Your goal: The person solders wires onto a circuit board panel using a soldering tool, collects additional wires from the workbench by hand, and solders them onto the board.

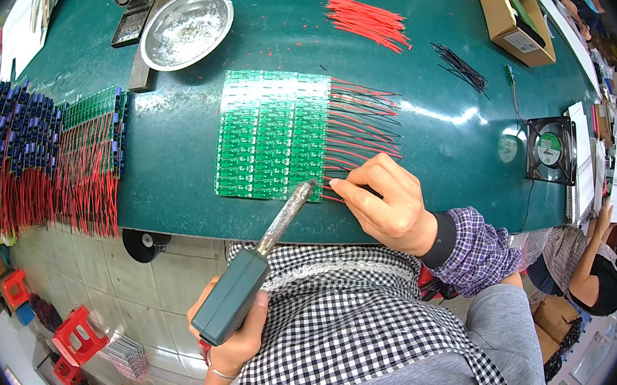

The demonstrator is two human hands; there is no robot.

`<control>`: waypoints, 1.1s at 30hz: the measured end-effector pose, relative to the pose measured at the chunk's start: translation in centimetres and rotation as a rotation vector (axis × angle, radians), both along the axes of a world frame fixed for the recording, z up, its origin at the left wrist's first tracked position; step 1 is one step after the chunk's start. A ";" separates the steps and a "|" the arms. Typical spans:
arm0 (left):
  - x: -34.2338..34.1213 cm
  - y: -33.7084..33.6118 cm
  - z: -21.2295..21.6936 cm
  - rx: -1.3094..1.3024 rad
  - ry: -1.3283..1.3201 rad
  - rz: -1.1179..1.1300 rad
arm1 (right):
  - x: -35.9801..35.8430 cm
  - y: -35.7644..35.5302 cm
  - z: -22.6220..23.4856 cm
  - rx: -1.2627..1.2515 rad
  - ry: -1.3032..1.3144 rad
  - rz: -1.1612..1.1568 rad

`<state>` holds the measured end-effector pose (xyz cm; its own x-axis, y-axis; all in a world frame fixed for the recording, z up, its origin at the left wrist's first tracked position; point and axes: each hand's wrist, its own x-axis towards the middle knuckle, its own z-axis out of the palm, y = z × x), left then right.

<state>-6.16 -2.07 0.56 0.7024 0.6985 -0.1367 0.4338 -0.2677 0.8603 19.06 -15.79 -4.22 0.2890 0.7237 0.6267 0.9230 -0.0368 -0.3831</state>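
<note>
My left hand (244, 334) is wrapped round the dark green handle of a soldering iron (281, 221). The iron's metal tip meets the lower right corner of a green circuit board panel (265, 137) that lies flat on the table. Close to that corner my right hand (388, 203) pinches a thin wire at the panel's right edge; the fingertips partly hide it. Red and black wires (362, 127) stick out from the same edge in a row above my right hand.
Wired boards (42, 160) are stacked at the left. A metal bowl (186, 29) stands behind the panel. Loose red wires (367, 21) and black wires (461, 69) lie beyond it. A small fan (549, 151) and cardboard box (516, 16) are at the right. Another person (582, 258) sits far right.
</note>
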 end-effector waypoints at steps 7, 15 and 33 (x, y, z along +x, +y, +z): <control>0.0 -0.1 0.2 -0.019 0.014 0.042 | 0.0 -0.1 0.0 -0.011 -0.001 0.008; -0.1 -0.2 -0.2 -0.007 -0.015 0.040 | 0.0 -0.3 -0.2 -0.017 0.014 0.004; -0.4 -0.4 -0.4 0.049 -0.052 0.078 | -1.2 -0.4 0.6 -0.138 0.078 -0.033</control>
